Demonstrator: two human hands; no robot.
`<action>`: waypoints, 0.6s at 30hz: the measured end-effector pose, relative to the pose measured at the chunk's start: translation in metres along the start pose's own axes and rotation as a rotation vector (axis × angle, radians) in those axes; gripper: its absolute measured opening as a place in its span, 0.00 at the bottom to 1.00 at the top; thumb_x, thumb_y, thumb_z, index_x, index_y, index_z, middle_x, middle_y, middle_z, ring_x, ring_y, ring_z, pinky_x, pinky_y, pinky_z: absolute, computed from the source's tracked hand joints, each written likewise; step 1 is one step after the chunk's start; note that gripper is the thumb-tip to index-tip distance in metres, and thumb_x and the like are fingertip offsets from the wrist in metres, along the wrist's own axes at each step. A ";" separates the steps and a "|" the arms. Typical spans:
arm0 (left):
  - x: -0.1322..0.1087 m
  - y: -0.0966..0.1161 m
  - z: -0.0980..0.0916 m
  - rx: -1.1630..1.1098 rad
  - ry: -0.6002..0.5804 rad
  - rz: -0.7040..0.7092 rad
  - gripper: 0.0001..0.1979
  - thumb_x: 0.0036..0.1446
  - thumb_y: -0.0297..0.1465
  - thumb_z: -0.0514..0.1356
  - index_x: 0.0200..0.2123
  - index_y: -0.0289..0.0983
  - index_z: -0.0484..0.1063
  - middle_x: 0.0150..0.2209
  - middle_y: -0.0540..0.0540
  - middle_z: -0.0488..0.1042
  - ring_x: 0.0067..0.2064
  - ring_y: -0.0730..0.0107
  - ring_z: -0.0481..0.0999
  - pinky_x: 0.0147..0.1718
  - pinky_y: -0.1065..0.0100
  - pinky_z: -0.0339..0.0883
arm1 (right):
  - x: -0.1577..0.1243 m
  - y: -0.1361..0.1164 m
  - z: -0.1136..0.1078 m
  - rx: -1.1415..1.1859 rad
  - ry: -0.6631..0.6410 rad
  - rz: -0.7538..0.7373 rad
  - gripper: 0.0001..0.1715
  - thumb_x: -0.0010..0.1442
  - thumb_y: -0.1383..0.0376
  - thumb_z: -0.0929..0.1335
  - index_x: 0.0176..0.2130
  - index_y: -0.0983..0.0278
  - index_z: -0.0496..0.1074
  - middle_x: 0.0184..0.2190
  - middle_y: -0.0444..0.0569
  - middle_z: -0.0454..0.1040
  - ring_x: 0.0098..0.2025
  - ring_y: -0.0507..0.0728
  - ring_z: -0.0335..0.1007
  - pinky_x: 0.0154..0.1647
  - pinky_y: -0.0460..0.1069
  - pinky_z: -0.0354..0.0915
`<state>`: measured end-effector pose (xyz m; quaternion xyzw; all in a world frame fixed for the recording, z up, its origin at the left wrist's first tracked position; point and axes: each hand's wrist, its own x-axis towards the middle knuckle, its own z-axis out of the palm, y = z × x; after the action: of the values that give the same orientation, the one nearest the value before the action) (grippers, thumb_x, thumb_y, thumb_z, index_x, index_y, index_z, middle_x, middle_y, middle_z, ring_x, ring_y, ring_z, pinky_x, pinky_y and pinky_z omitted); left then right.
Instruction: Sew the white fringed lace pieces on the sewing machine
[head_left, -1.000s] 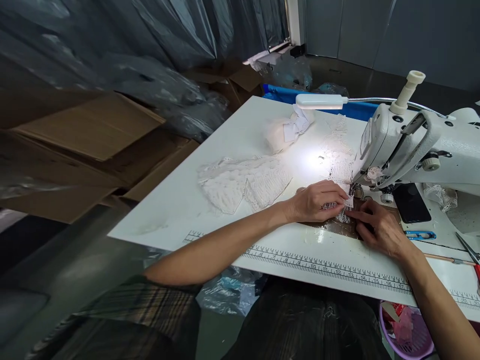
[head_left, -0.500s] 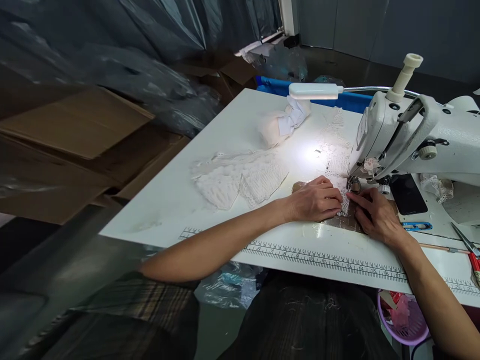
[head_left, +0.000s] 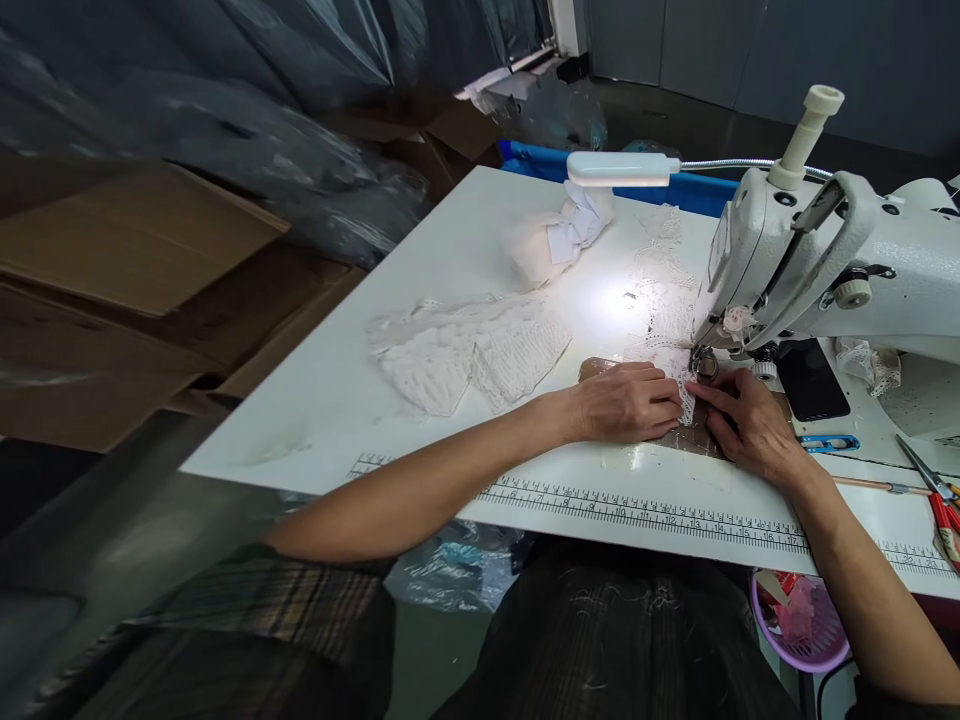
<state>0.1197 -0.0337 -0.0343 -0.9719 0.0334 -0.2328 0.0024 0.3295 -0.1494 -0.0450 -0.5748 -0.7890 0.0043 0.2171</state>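
White lace fabric point(head_left: 667, 310) runs in a strip over the table and under the needle area of a white sewing machine point(head_left: 757, 250). My left hand point(head_left: 626, 402) lies left of the presser foot, its fingers curled and closed on the lace near its front end. From the right, my right hand point(head_left: 750, 425) reaches in with its index finger stretched to the lace edge, just in front of the foot. Its thumb stands apart from that finger. Beneath both hands is a shiny brown plate point(head_left: 694, 440). The left fingertips are partly hidden.
Ruffled white fabric pieces point(head_left: 472, 350) lie left of the machine, with a pale bundle point(head_left: 559, 235) behind. A lamp point(head_left: 622, 170) overhangs the table. Right of my hands are a black phone point(head_left: 812, 380), blue thread snips point(head_left: 829, 443) and scissors point(head_left: 937, 500). Cardboard boxes point(head_left: 135, 240) stand left.
The whole view has shifted slightly, so things sit a little further left and up. Both hands keep nearly the same pose at the lace.
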 end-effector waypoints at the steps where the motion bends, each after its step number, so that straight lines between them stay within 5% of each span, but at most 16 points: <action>1: 0.000 0.001 -0.001 0.001 -0.016 -0.005 0.13 0.67 0.31 0.54 0.34 0.37 0.77 0.35 0.47 0.78 0.32 0.70 0.73 0.34 0.66 0.67 | 0.000 0.001 -0.001 0.013 0.001 -0.022 0.23 0.66 0.63 0.60 0.55 0.57 0.75 0.42 0.57 0.68 0.41 0.60 0.63 0.42 0.57 0.68; 8: 0.002 0.011 -0.007 -0.032 -0.024 -0.084 0.12 0.62 0.34 0.56 0.33 0.38 0.78 0.36 0.47 0.79 0.35 0.68 0.74 0.52 0.56 0.63 | 0.002 -0.001 -0.009 -0.017 -0.023 -0.061 0.21 0.65 0.64 0.62 0.53 0.56 0.77 0.43 0.56 0.69 0.43 0.59 0.66 0.42 0.56 0.70; 18: 0.000 0.008 -0.003 0.027 0.006 -0.109 0.13 0.60 0.35 0.56 0.37 0.34 0.77 0.38 0.44 0.79 0.36 0.64 0.74 0.48 0.56 0.63 | 0.007 -0.007 -0.010 -0.129 -0.058 -0.022 0.23 0.64 0.65 0.61 0.55 0.59 0.74 0.44 0.57 0.71 0.43 0.60 0.67 0.40 0.55 0.70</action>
<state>0.1182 -0.0421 -0.0321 -0.9715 -0.0229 -0.2358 0.0029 0.3246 -0.1481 -0.0319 -0.5783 -0.8000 -0.0320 0.1566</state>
